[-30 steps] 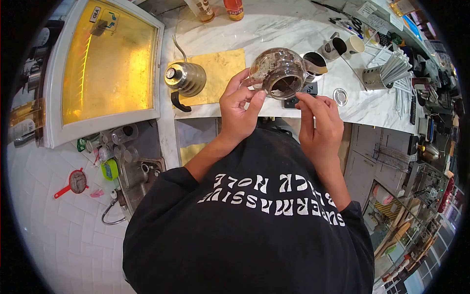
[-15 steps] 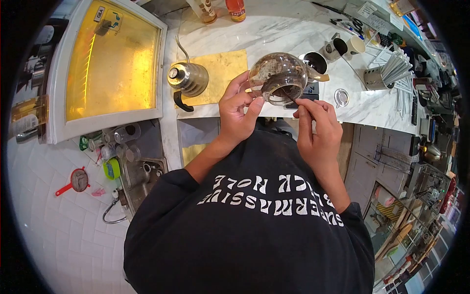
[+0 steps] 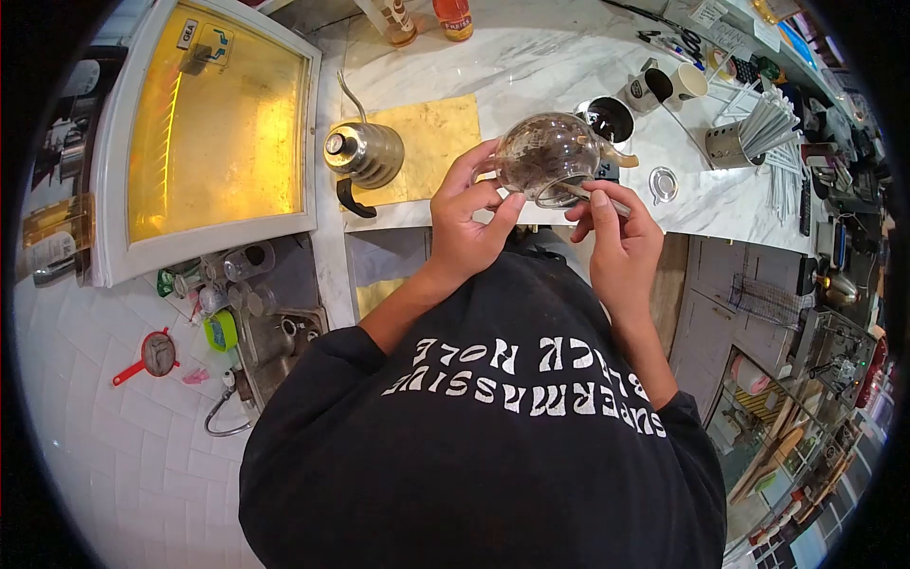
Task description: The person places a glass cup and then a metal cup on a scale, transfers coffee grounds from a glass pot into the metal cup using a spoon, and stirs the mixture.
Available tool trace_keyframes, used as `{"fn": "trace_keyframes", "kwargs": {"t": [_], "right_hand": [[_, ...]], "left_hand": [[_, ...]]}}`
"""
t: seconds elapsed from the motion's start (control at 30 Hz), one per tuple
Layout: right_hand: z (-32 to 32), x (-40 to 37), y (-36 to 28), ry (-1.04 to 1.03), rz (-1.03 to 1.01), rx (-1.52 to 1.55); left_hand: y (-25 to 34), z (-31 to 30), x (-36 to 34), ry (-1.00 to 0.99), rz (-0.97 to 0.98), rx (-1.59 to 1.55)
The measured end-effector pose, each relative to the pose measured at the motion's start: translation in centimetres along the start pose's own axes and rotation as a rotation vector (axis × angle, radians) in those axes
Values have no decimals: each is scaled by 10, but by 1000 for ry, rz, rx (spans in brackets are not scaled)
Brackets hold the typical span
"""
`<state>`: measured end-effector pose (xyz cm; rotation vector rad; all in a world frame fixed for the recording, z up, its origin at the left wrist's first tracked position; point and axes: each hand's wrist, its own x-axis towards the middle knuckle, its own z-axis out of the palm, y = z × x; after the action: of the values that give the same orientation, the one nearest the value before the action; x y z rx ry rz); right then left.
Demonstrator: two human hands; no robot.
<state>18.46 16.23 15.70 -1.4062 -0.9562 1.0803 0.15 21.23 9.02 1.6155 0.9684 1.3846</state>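
A clear glass teapot (image 3: pixel 550 142) is tilted over the counter's front edge, its mouth turned toward me and its spout pointing right. Dark wet bits, like tea leaves, cling inside the glass. My left hand (image 3: pixel 472 216) is closed around the handle side, thumb near the rim. Between the thumb and fingers of my right hand (image 3: pixel 621 228) is a slim metal spoon (image 3: pixel 575 189), whose far end reaches the teapot's mouth and is partly hidden. Just behind the teapot stands a cup with dark contents (image 3: pixel 608 119). A small round metal piece (image 3: pixel 664 185) lies to the right.
A steel gooseneck kettle (image 3: pixel 370 155) stands on a yellow cloth (image 3: pixel 436 123) at left. Farther right are two cups, one dark (image 3: pixel 649 90) and one cream (image 3: pixel 688 82), and a metal holder (image 3: pixel 728 150) of straws. A sink (image 3: pixel 275 346) and red strainer (image 3: pixel 157 353) lie lower left.
The teapot has shifted slightly right and down, its mouth now turned lower. My right hand has drawn the spoon partly outward and changed its angle; my left hand still holds the teapot.
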Motion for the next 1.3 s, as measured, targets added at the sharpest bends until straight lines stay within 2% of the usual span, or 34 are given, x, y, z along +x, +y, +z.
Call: {"fn": "trace_keyframes", "kwargs": {"t": [0.33, 0.57, 0.87, 0.97, 1.3], "right_hand": [[-3, 10, 12, -6, 100, 231], [-9, 13, 16, 66, 93, 252], [-27, 14, 12, 142, 80, 274], [-36, 18, 11, 182, 65, 290], [-74, 52, 20, 348, -7, 230]], "left_hand": [[4, -6, 9, -60, -35, 116], [-5, -7, 11, -55, -69, 49], [-21, -5, 14, 10, -258, -65], [-28, -3, 17, 29, -236, -116], [-31, -6, 18, 74, -323, -64]]}}
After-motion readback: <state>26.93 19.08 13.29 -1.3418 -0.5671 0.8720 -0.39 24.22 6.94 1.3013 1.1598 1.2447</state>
